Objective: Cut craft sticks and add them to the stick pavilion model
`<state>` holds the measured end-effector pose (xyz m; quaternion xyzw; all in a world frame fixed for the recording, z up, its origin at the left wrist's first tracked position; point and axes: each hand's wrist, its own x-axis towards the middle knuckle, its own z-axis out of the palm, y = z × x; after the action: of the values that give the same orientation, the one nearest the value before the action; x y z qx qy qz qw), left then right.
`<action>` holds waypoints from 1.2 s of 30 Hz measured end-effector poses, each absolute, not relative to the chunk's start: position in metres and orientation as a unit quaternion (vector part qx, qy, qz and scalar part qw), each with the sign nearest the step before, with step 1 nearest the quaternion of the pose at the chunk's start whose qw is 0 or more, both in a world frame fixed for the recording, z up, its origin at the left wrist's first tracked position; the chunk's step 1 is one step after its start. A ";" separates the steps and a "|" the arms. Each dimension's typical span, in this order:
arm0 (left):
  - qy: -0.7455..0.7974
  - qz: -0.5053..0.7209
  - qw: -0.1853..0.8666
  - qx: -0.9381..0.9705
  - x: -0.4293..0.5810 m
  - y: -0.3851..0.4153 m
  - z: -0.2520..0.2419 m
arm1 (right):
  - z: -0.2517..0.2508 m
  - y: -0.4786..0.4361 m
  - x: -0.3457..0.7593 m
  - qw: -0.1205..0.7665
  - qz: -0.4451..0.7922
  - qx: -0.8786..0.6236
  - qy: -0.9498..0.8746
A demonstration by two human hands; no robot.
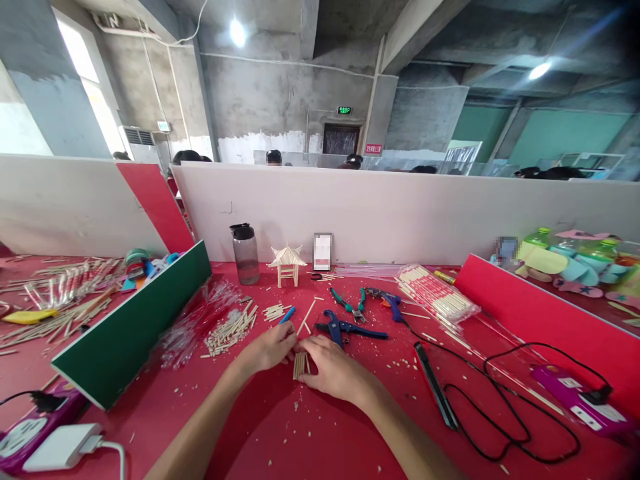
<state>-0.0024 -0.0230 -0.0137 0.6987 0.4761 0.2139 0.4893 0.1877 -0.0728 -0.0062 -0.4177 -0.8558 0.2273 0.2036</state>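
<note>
Both of my hands are close together at the middle of the red table. My right hand (327,363) curves around a small row of short wooden sticks (299,366), its thumb at their near end and fingers at the far end. My left hand (273,348) is closed at the left of the row, fingers bent down; what they pinch, if anything, is hidden. A blue pen-like thing (287,315) shows just beyond the left knuckles; I cannot tell whether it touches the hand. Longer thin sticks (306,319) lie beyond my fingers.
A small stick pavilion (287,265) stands at the back beside a bottle (245,255) and a phone (323,251). Blue cutters (345,328), green-handled pliers (350,303) and a glue gun (387,301) lie ahead. Cut sticks (231,330) lie left; a black cable (505,400) loops right.
</note>
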 end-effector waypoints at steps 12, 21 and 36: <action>0.494 0.201 0.487 0.691 -0.007 -0.021 -0.011 | -0.001 -0.070 0.197 0.186 0.277 -0.405 -0.851; 0.505 0.185 0.489 0.686 -0.003 -0.027 -0.004 | -0.007 -0.068 0.193 0.204 0.276 -0.414 -0.843; 0.486 0.207 0.495 0.690 -0.005 -0.025 -0.009 | -0.013 -0.070 0.185 0.228 0.278 -0.429 -0.828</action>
<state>-0.0049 -0.0246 -0.0089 0.6898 0.4858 0.2067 0.4954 0.1850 -0.0696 -0.0131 -0.4291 -0.8285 0.2784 0.2279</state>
